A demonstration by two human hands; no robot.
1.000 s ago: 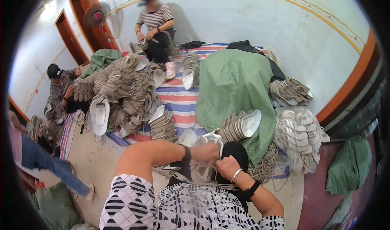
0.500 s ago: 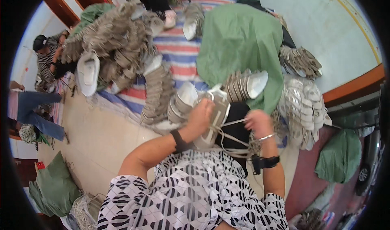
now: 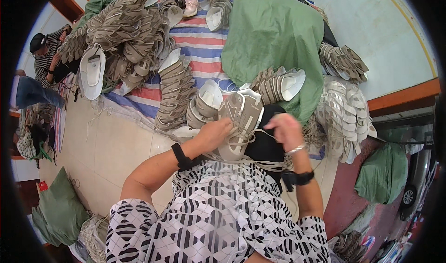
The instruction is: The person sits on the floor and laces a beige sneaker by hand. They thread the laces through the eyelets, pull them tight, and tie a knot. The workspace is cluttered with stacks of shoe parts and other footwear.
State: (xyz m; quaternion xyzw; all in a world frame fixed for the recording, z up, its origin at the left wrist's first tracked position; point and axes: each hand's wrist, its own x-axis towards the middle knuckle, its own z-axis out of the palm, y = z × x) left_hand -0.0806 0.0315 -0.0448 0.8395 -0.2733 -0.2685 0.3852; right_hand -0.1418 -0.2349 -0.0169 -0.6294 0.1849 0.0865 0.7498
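The person sits on the floor [image 3: 116, 147] with a beige shoe upper [image 3: 241, 123] in the lap, just in front of a black cloth [image 3: 267, 142]. The left hand [image 3: 214, 134] lies on the lower left side of the shoe upper, and its grip is curled around the edge, with the fingers touching the laces [image 3: 241, 135]. The right hand [image 3: 287, 130] is just to the right of the shoe upper; its grip is pressed together on a thin lace that runs from the shoe to the fingers. A black band is on the left wrist, and a bracelet and a black watch are on the right arm.

Behind the shoe upper, a stack of similar uppers [image 3: 174, 96] lies on a striped mat [image 3: 204, 45]. A bigger heap of uppers [image 3: 125, 31] is further to the left. A green sack [image 3: 274, 35] stands behind the hands, with more uppers [image 3: 278, 84] leaning on it. White soles [image 3: 346, 119] are piled at the right. Another person [image 3: 44, 54] sits at the far left.
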